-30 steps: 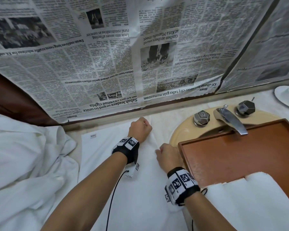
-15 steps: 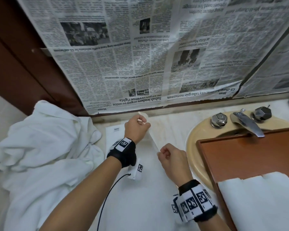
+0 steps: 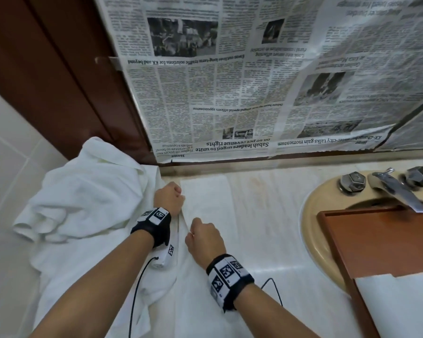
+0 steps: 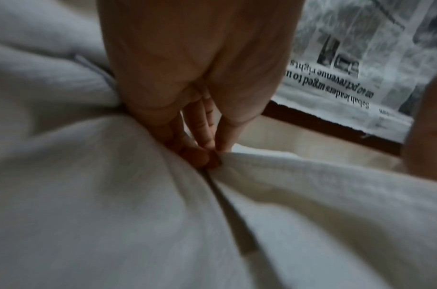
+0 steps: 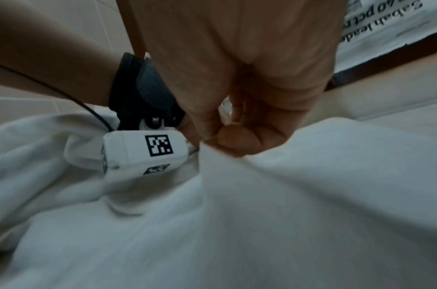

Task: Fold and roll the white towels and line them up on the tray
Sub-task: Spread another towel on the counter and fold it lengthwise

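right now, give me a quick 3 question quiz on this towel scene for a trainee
1. True or false: the left hand and the right hand each pinch the edge of the flat white towel on the counter.
2. Where is the brown wooden tray? A over the beige sink B on the floor C on the crumpled white towel pile
3. Fill in: the wall behind the counter is covered with ____.

Key: 1 true. 2 A, over the beige sink. 3 newspaper.
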Tool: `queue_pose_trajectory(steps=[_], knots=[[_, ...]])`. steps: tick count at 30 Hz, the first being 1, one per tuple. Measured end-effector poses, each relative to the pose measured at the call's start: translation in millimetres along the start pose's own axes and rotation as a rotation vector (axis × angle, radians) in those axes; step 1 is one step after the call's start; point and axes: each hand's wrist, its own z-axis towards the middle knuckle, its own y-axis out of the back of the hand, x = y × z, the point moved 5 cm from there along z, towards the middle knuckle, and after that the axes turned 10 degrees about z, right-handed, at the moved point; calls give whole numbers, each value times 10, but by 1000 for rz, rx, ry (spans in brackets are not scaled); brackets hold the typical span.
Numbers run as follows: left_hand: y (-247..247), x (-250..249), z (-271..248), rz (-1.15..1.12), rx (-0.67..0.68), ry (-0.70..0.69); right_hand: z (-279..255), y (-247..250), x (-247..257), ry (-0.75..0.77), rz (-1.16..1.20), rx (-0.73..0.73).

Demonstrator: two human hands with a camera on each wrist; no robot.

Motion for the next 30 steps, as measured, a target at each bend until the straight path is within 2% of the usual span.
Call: queue_pose_trajectory(steps=[5, 7, 9, 12, 15, 18, 23, 30], knots=[[-113, 63, 29, 34, -1, 4, -38, -147, -86, 7, 113, 85], [-118, 60, 21, 36, -14, 14, -88, -65, -162, 6, 244, 68], [-117, 21, -27, 73, -31, -11, -143, 74, -291, 17, 277, 2], [-153, -20, -157, 197, -49, -86, -198, 287, -511, 90, 102, -83], [-245, -24, -266, 205, 15, -93, -164, 351, -729, 75, -148, 8], [-278, -86, -300, 210, 43, -104, -125, 384, -858, 95, -285, 29], [-377, -389, -303, 194, 42, -187, -192, 580, -1128, 87, -287, -7], [-621, -876, -281, 224, 77, -299, -188, 1123, -1619, 33, -267, -24]])
